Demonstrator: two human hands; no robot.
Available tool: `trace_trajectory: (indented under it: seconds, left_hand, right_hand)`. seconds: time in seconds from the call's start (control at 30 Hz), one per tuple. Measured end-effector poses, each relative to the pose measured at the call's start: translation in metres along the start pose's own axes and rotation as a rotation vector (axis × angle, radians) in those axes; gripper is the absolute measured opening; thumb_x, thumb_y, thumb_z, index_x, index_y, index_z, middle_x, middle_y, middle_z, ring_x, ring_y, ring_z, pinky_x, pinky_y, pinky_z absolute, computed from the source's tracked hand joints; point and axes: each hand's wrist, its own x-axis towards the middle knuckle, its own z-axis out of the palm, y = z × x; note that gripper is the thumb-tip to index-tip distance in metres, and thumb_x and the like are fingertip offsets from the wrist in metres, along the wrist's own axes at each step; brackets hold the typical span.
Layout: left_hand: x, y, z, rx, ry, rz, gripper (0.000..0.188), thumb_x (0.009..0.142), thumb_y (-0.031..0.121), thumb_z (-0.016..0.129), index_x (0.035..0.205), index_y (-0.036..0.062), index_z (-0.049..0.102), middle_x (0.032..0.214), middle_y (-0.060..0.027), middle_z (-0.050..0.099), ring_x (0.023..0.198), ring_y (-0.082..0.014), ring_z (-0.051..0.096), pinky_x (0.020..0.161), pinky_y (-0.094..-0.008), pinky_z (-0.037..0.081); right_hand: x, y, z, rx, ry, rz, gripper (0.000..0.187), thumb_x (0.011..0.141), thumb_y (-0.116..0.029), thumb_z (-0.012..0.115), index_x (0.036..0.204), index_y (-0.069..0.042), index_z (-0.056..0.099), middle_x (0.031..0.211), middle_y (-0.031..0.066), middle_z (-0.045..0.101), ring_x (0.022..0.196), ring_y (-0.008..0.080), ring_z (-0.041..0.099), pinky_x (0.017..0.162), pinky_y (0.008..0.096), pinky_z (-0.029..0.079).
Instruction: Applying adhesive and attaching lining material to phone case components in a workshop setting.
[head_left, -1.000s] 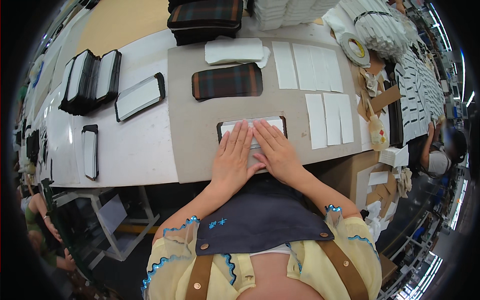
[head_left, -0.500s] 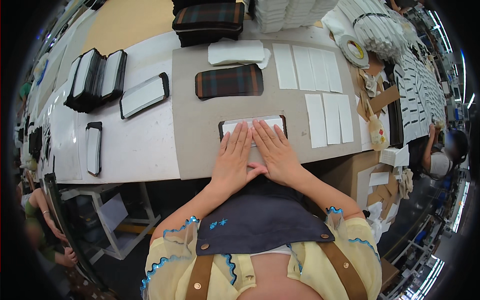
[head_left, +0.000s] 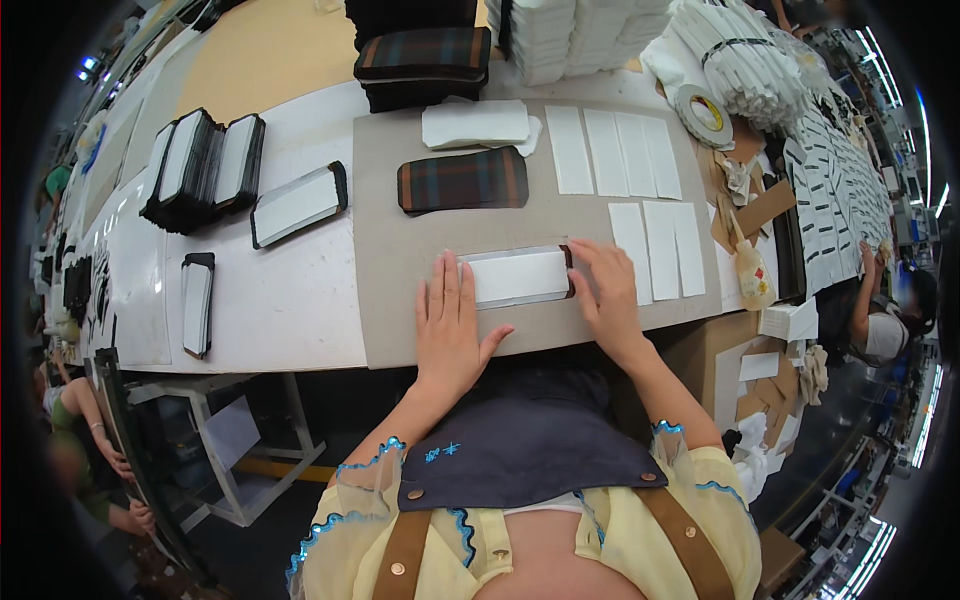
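In front of me a flat rectangular piece with a white panel (head_left: 520, 278) and dark fabric ends lies on the grey board. My left hand (head_left: 448, 325) rests flat over its left end, fingers stretched and thumb out to the side. At the right end, my right hand (head_left: 608, 290) touches the dark edge with fingertips and thumb, which are spread apart. Just beyond lies a dark plaid fabric piece (head_left: 463, 180), with a small stack of white strips (head_left: 475, 125) behind it. Two rows of white strips (head_left: 628, 250) are laid out to the right.
Upright stacked white-and-black pieces (head_left: 185, 170) stand at the left, with single ones (head_left: 298, 205) nearby. A plaid-topped stack (head_left: 422, 60) is at the back. A tape roll (head_left: 703, 115) and a glue bottle (head_left: 753, 275) sit right. Other people work at both sides.
My hands, formerly side by side flat on the white panel, have parted. The left slid to its left end, the right to its right end, uncovering the panel.
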Motion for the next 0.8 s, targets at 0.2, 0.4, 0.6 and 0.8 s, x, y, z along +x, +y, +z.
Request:
trace_trajectory:
  seconds: [0.2,0.4,0.6,0.8]
  left_hand:
    - [0.003,-0.007,0.002,-0.002,-0.03,-0.02,0.092,0.101,0.056,0.055,0.16,-0.0069,0.024,0.169,-0.0274,0.017,0.159,-0.04,0.012,0.127,-0.0533,0.012]
    - [0.003,-0.036,-0.002,-0.476,0.277,-0.172,0.08,0.103,0.04,0.061,0.159,-0.0045,0.027,0.168,-0.0283,0.019,0.158,-0.0433,0.013,0.126,-0.0528,0.014]
    - [0.02,-0.042,-0.008,-0.264,0.363,-0.122,0.039,0.096,0.025,0.073,0.125,0.0012,0.062,0.147,-0.0212,0.045,0.141,-0.037,0.037,0.117,-0.0496,0.029]
    - [0.022,-0.069,-0.045,-0.886,0.482,-0.317,0.012,0.097,0.012,0.074,0.1,0.0025,0.067,0.087,0.0043,0.064,0.082,-0.0046,0.057,0.077,-0.0227,0.047]
  right_hand:
    - [0.024,0.017,0.01,-0.19,0.03,0.105,0.011,0.089,-0.008,0.072,0.096,-0.006,0.064,0.098,0.0082,0.062,0.096,0.0305,0.055,0.087,0.0435,0.037]
    - [0.022,0.014,0.014,-0.189,0.094,0.057,0.012,0.088,-0.007,0.072,0.093,-0.007,0.061,0.094,0.0065,0.06,0.094,0.0285,0.053,0.086,0.0423,0.035]
    - [0.003,0.003,0.01,0.039,0.266,-0.035,0.012,0.095,-0.008,0.068,0.096,-0.004,0.057,0.095,0.0088,0.058,0.092,0.0261,0.053,0.087,0.0379,0.041]
    - [-0.006,0.006,0.02,0.296,0.288,0.031,0.01,0.099,-0.007,0.064,0.103,-0.001,0.057,0.101,0.0104,0.059,0.094,0.0241,0.055,0.088,0.034,0.045]
